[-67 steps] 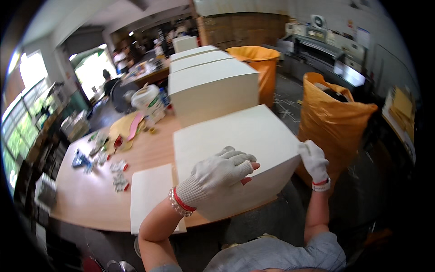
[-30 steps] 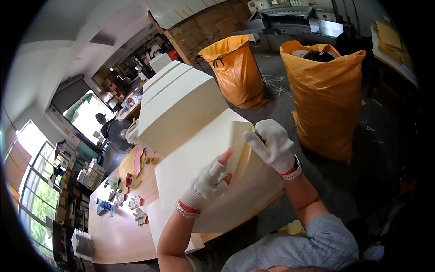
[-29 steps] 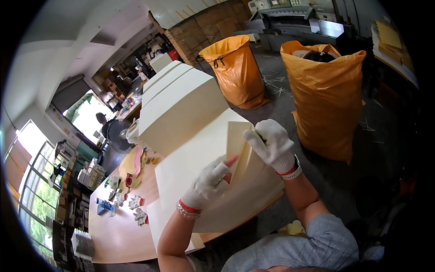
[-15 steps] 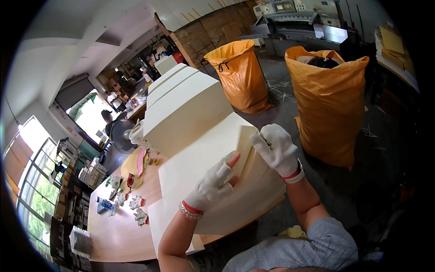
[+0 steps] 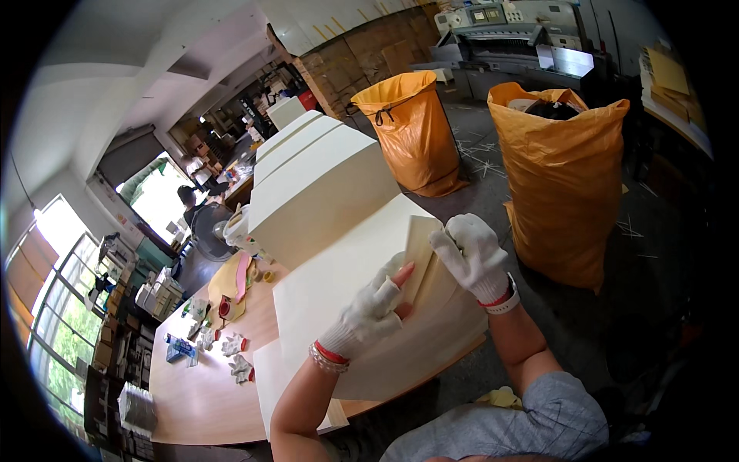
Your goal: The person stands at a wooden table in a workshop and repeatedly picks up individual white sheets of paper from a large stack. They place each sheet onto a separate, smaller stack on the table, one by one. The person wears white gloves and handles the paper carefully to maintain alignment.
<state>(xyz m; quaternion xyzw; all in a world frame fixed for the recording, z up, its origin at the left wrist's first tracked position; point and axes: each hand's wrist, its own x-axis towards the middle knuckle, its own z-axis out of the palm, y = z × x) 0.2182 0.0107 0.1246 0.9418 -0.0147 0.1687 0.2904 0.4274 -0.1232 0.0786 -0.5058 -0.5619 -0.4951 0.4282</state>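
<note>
A stack of large cream paper sheets (image 5: 323, 289) lies in front of me on the table. At its right side a flap of paper (image 5: 420, 242) is bent up and over. My right hand (image 5: 471, 250), in a white knitted glove with a red cuff, is closed on the flap's outer edge. My left hand (image 5: 369, 308) wears a similar glove that leaves some fingertips bare. Its fingers are apart and rest on the paper beside the flap, with nothing gripped. How many sheets the flap holds cannot be made out.
Taller paper stacks (image 5: 331, 185) stand behind. Two orange sacks (image 5: 412, 138) stand on the floor to the right. The wooden tabletop (image 5: 208, 393) at left carries spare gloves (image 5: 233, 344), a tape roll (image 5: 226, 308) and a blue box (image 5: 179, 346). A fan (image 5: 209, 229) and people are farther back.
The whole view has shifted slightly. My right hand keeps its hold on the flap, and my left hand stays beside it with little visible movement.
</note>
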